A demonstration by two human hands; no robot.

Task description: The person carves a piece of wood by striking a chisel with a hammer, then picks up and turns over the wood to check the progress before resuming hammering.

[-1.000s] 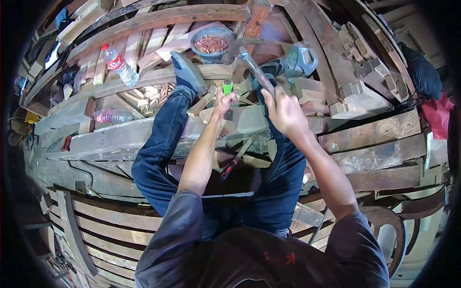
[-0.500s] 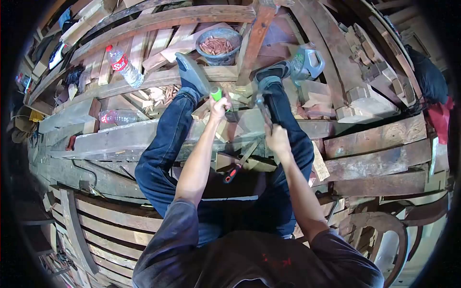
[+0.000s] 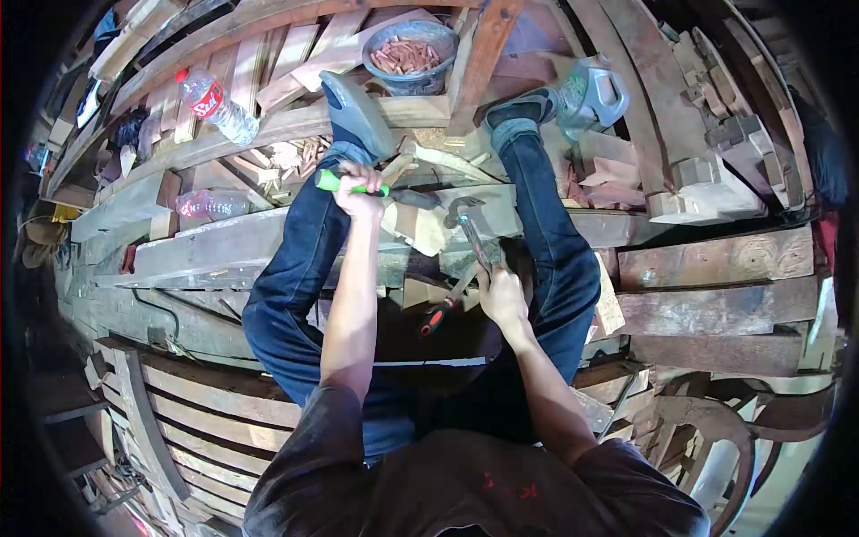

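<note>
My left hand (image 3: 360, 199) is wrapped round the green handle of a chisel (image 3: 415, 199), whose dark blade now lies nearly level and points right. Below the blade, a pale piece of wood (image 3: 427, 234) rests on the thick grey beam (image 3: 206, 249). A claw hammer (image 3: 476, 242) is gripped by the handle in my right hand (image 3: 503, 299), its head up near the chisel tip but apart from it. Between my legs lies another tool with a black and red handle (image 3: 435, 319) and a flat blade.
Beyond my feet stand a bucket (image 3: 403, 85) of small wooden pegs and a bluish jug (image 3: 594, 97). One plastic bottle (image 3: 219, 107) leans at the left; another bottle (image 3: 213, 204) lies by the beam. Planks (image 3: 716, 302) are stacked at the right, with wood chips (image 3: 291, 161) near my foot.
The chisel has swung from upright to nearly level, and my left hand has moved left. My right hand and the hammer have come left and lower, off my right leg.
</note>
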